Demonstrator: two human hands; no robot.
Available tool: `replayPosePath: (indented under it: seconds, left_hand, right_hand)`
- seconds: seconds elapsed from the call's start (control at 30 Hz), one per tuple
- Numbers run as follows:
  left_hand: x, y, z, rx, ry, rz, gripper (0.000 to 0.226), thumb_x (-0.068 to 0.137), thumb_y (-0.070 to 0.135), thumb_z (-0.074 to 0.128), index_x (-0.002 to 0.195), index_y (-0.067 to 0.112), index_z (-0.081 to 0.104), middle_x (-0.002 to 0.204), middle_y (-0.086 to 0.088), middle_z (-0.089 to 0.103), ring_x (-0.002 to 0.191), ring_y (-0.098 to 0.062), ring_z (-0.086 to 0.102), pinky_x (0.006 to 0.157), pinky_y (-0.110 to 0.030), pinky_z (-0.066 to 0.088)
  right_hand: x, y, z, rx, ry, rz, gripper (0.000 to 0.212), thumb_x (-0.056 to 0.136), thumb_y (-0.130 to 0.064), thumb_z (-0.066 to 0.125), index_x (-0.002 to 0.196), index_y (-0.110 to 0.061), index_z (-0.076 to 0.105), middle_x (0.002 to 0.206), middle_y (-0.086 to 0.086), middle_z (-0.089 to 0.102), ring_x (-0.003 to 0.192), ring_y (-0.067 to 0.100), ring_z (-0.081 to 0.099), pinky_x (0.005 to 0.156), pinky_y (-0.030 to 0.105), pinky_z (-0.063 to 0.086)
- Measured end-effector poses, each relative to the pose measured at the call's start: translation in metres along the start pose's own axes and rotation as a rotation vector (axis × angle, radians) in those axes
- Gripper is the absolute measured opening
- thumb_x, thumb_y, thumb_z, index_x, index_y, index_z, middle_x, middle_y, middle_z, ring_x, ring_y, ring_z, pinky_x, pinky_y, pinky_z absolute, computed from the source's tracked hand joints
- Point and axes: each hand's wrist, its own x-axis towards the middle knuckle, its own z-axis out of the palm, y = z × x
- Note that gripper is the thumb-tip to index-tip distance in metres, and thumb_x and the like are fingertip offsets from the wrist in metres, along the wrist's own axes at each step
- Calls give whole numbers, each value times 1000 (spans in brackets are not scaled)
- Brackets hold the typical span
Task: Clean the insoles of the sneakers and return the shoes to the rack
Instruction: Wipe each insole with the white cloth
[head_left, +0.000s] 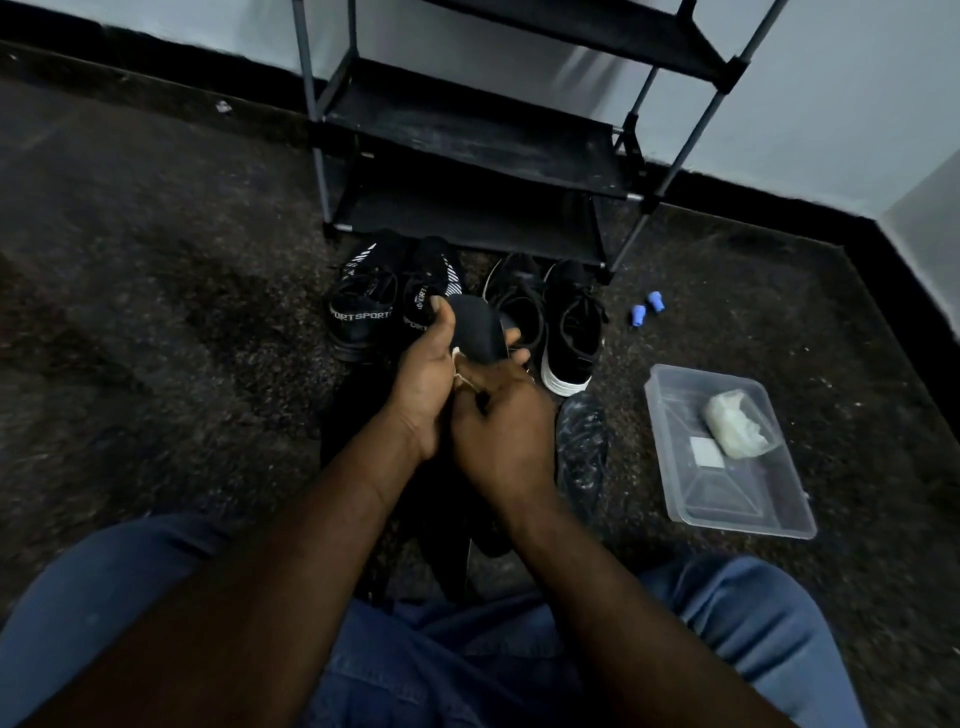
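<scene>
Item 1: black insole (480, 327), held above the floor (182, 312) in front of the rack (467, 135). The left hand (423, 379) has its fingers wrapped round the insole. The right hand (501, 431) has its fingers curled, pinching a white scrap (459, 370) at the insole's near edge. Item 2: 1 pair of black sneakers (361, 314) on the floor just before the rack, heels lettered "SPORT SPORT" in white. Item 3: 1 pair of black white-soled sneakers (569, 332) beside them, no legible marking. Item 4: clear plastic container (727, 499) to the right, holding a pale wad (735, 423) and a white square (706, 452). Item 5: 2 blue pieces (638, 314) near the rack's right leg.
</scene>
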Motion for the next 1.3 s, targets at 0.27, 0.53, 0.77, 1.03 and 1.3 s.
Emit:
replayPosePath:
  seconds: [0.27, 0.53, 0.77, 1.03, 1.3]
  left_hand:
    - [1, 4, -5, -72, -14, 0, 79, 99, 67, 34, 133, 0, 58, 126, -15, 67, 99, -26, 70, 80, -50, 61]
    - [-1, 2, -1, -3, -20, 27, 77, 100, 68, 31, 113, 4, 72, 118, -16, 73, 96, -27, 74, 88, -47, 60]
    - [-1, -7, 7, 23, 20, 6, 72, 101, 63, 34, 124, 2, 66, 117, -16, 70, 91, -29, 72, 76, -51, 63]
    - [-1, -2, 1, 93, -36, -24, 68, 105, 57, 36, 105, 4, 80, 116, -16, 75, 111, -28, 70, 99, -37, 53]
    - [2, 8, -6, -4, -108, -24, 71, 106, 55, 30, 143, -2, 52, 142, -16, 61, 129, -34, 60, 107, -47, 48]
  right_hand:
    - [-38, 8, -1, -24, -4, -76, 35, 85, -15, 58, 111, -22, 80, 97, 6, 71, 84, 17, 65, 74, 19, 47]
    - [-10, 4, -4, -10, -25, -46, 40, 88, -21, 54, 121, -27, 76, 107, 5, 72, 95, 19, 67, 84, 32, 54]
    - [-31, 12, -8, 23, 21, -40, 30, 85, -19, 56, 101, -22, 81, 92, 5, 70, 83, 19, 65, 74, 30, 51]
    - [24, 18, -21, -213, -3, -152, 33, 85, -23, 56, 108, -28, 80, 98, 10, 73, 89, 32, 67, 76, 43, 56]
    - [32, 34, -47, 147, -24, 205, 11, 88, -30, 72, 79, -31, 78, 79, -13, 75, 75, 3, 69, 73, 32, 59]
